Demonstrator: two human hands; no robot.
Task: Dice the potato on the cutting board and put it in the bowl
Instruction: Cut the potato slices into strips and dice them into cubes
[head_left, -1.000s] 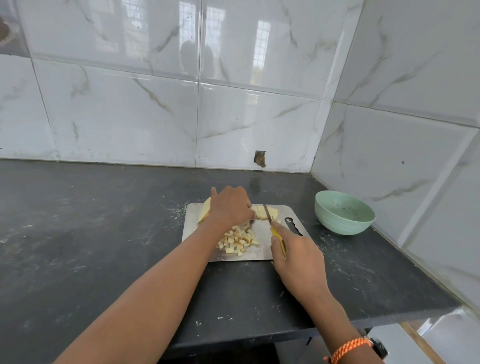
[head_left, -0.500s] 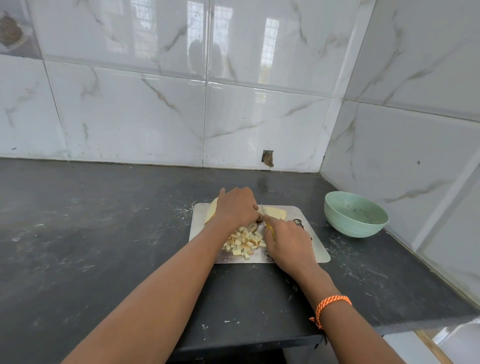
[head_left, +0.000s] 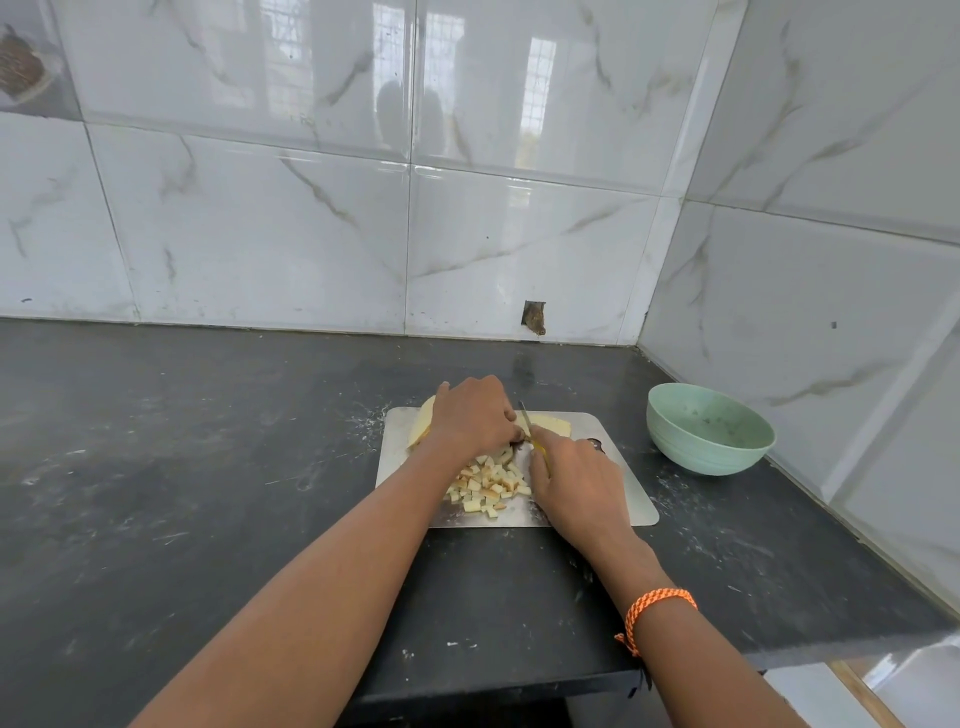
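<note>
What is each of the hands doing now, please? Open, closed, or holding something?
Left hand: fingers curled over the potato, holding it on the board.
Right hand: closed, gripping the knife.

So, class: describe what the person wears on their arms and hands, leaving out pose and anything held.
Both forearms are bare, with no sleeves in view. The right wrist carries an orange and white braided thread bracelet, its knotted end hanging down. The left hand and right hand wear no gloves; no rings or watch can be seen.
</note>
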